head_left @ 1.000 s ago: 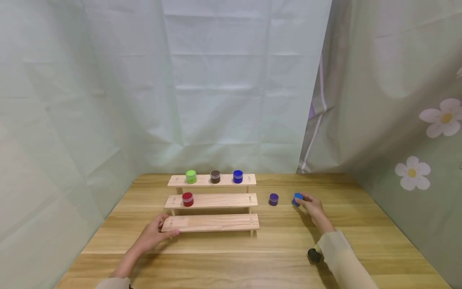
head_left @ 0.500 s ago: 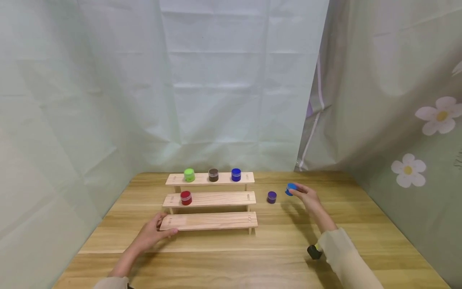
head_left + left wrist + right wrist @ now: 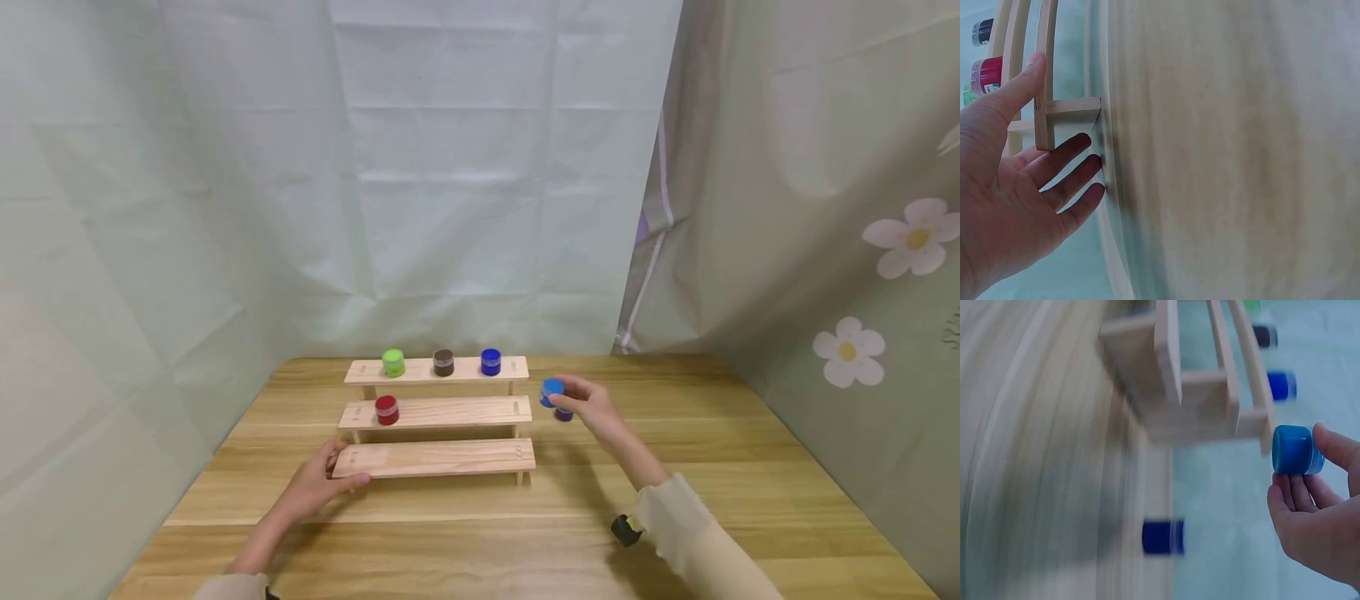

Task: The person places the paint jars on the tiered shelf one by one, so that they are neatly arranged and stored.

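Observation:
My right hand point(image 3: 596, 408) pinches a light blue paint jar point(image 3: 1292, 450) between thumb and fingers, holding it up off the table. A dark purple paint jar point(image 3: 1163, 537) stands below it on the table, partly covered by the hand in the head view. On the left, my left hand point(image 3: 311, 485) grips the end of the lowest step of a three-tier wooden rack point(image 3: 442, 457), thumb along the front edge. Green point(image 3: 393, 363), dark brown point(image 3: 444, 362) and deep blue point(image 3: 491, 362) jars stand on the top step. A red jar point(image 3: 387, 410) sits at the left of the middle step.
The rack stands on a wood-grain table point(image 3: 480, 550). Pale green cloth point(image 3: 465, 167) hangs behind the table and at both sides, with white flowers printed on the right part. A small black device point(image 3: 626, 530) hangs at the right sleeve.
The right hand has lifted the light blue jar from the table and carried it left, over the purple jar and close to the rack. The left hand has stayed on the rack.

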The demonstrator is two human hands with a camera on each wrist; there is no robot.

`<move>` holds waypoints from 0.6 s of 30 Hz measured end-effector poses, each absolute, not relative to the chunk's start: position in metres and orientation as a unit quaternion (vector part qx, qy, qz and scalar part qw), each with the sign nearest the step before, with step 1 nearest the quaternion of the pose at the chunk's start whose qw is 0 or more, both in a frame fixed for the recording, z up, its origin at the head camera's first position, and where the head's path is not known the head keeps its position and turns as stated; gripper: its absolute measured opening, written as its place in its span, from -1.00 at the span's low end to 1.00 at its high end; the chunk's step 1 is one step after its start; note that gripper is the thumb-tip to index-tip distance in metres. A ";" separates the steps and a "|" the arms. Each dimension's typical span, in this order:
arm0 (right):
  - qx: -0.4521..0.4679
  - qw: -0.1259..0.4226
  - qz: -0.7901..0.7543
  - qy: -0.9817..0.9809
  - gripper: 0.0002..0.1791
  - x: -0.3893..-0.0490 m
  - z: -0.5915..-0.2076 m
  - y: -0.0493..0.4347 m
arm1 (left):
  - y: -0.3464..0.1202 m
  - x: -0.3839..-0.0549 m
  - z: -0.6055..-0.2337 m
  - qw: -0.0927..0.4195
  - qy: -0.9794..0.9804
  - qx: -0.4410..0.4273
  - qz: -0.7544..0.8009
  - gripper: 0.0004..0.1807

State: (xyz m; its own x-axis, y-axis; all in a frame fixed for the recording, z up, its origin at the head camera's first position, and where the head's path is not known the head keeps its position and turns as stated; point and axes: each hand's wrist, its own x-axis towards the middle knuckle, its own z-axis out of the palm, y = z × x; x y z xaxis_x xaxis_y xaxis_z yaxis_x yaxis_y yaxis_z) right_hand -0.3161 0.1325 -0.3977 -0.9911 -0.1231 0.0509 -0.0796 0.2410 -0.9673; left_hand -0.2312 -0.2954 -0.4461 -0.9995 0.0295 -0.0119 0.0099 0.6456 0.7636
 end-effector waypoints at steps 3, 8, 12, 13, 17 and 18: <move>-0.076 0.028 -0.625 0.776 -0.49 -0.311 -0.394 0.114 | -0.296 -0.232 -0.445 0.011 0.908 0.011 0.418 -0.19; -0.093 0.034 -0.655 0.749 -0.54 -0.305 -0.393 0.082 | -0.296 -0.232 -0.445 0.006 0.908 0.014 0.419 -0.20; -0.103 0.046 -0.662 0.741 -0.57 -0.302 -0.399 0.058 | -0.294 -0.233 -0.445 -0.001 0.911 0.015 0.412 -0.20; -0.107 0.048 -0.663 0.740 -0.57 -0.302 -0.400 0.052 | -0.294 -0.233 -0.445 -0.002 0.911 0.013 0.413 -0.20; -0.121 0.056 -0.667 0.733 -0.54 -0.301 -0.404 0.027 | -0.294 -0.231 -0.445 0.002 0.908 0.012 0.418 -0.22; -0.123 0.058 -0.668 0.732 -0.53 -0.301 -0.404 0.021 | -0.293 -0.230 -0.445 0.002 0.908 0.011 0.419 -0.23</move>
State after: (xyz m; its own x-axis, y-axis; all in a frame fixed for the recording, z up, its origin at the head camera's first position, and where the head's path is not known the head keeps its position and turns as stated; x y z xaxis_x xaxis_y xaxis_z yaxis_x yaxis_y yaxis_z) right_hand -0.3011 0.0214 -0.4039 -0.9629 -0.2582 0.0790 -0.1021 0.0775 -0.9918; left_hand -0.2304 -0.2934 -0.4455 -0.9998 0.0211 0.0057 0.0180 0.6488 0.7608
